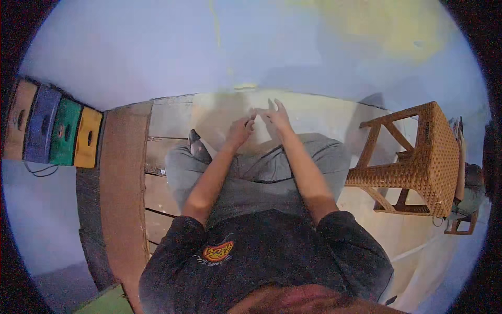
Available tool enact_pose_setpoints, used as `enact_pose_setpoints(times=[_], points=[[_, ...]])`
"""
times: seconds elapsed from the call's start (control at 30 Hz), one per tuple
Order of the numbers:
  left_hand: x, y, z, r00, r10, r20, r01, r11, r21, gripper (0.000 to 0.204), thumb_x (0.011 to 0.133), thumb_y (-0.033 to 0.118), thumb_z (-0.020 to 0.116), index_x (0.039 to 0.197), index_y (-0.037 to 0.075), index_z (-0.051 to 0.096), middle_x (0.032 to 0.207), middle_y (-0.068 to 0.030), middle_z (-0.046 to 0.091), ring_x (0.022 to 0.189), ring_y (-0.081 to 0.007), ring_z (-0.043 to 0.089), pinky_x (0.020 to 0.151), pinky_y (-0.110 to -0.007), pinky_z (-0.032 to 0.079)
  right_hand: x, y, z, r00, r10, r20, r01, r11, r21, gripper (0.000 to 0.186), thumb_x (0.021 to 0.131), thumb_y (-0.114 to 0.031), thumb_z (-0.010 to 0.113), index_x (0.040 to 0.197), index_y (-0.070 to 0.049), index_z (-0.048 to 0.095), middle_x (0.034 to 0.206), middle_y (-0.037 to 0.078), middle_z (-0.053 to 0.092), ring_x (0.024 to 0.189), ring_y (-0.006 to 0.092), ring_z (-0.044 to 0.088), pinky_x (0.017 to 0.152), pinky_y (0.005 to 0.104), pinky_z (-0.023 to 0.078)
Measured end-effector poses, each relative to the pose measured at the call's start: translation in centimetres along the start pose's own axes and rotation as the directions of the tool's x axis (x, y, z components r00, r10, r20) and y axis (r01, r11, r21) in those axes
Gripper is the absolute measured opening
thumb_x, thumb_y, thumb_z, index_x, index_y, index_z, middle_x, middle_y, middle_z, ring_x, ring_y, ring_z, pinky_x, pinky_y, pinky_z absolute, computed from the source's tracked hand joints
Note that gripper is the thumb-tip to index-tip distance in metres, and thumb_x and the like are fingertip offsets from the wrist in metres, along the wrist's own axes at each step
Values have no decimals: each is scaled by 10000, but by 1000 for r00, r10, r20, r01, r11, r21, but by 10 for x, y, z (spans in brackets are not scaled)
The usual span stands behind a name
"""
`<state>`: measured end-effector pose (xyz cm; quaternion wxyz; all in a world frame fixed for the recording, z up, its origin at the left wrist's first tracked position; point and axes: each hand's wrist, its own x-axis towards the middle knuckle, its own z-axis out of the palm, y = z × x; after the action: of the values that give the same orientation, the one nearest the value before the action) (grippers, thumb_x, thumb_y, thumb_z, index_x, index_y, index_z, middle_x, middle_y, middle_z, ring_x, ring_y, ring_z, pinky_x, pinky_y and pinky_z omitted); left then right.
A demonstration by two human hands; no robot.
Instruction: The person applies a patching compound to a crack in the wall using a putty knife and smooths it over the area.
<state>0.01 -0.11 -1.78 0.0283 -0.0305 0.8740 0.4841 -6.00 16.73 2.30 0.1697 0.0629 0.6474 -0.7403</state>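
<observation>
My left hand (241, 128) is closed around something small and dark that I cannot make out, held up above my crossed legs (319, 157) in grey trousers. Close to its right, my right hand (277, 118) has its fingers spread, with one digit reaching left to the top of that small thing; whether it touches is unclear. A dark-clad foot (196, 140) shows to the left of my left forearm. Pale flooring (172, 115) lies beneath, with my hands' shadows near them.
A brown woven plastic stool (434, 152) stands at right, with blurred items (465, 188) behind it. Four coloured containers with handle holes (63, 131) line the left. A brown board (120, 199) runs along the floor, a green item (104, 301) lies lower left, and a pale wall (272, 47) rises ahead.
</observation>
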Motion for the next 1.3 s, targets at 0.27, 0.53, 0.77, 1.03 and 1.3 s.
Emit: enact_pose_setpoints(times=[0.27, 0.53, 0.77, 1.03, 1.3], points=[[0, 15, -2, 996, -30, -81, 24, 997, -75, 361, 977, 313, 530, 938, -32, 629, 720, -117, 668, 638, -195, 654, 642, -366, 504, 13, 25, 2, 999, 13, 47, -1, 971, -239, 377, 901, -186, 619, 1222, 2, 558, 952, 108, 664, 821, 178, 628, 703, 297, 498], [8, -31, -21, 920, -384, -80, 294, 811, -506, 331, 939, 309, 597, 916, -20, 626, 713, -75, 663, 635, -143, 629, 589, -296, 525, -17, 26, 49, 906, -283, 316, 415, 745, -522, 267, 854, -154, 676, 1066, 6, 655, 908, 121, 695, 791, 195, 668, 754, 319, 528], [9, -2, -10, 959, -282, -21, 236, 841, -487, 465, 975, 491, 476, 943, 61, 650, 808, -41, 670, 711, -123, 623, 564, -278, 503, -3, 38, 27, 927, -284, 246, 376, 732, -569, 235, 776, -81, 711, 1009, -44, 704, 983, 129, 686, 805, 283, 679, 714, 377, 544], [32, -34, -24, 839, -527, -133, 177, 496, -850, 621, 975, 642, 297, 871, 104, 588, 618, -45, 537, 510, -162, 516, 428, -306, 383, -8, 29, 25, 807, -348, 477, 563, 698, -443, 131, 791, -97, 724, 906, -35, 712, 741, 71, 650, 662, 133, 571, 611, 306, 480], [19, -8, -36, 692, -688, -217, 61, 355, -933, 516, 991, 580, 290, 740, 148, 414, 542, -3, 404, 402, -152, 355, 373, -316, 301, -18, 30, 38, 763, -249, 596, 582, 665, -468, 193, 791, -173, 741, 891, -21, 676, 745, 71, 640, 701, 145, 589, 652, 317, 488]])
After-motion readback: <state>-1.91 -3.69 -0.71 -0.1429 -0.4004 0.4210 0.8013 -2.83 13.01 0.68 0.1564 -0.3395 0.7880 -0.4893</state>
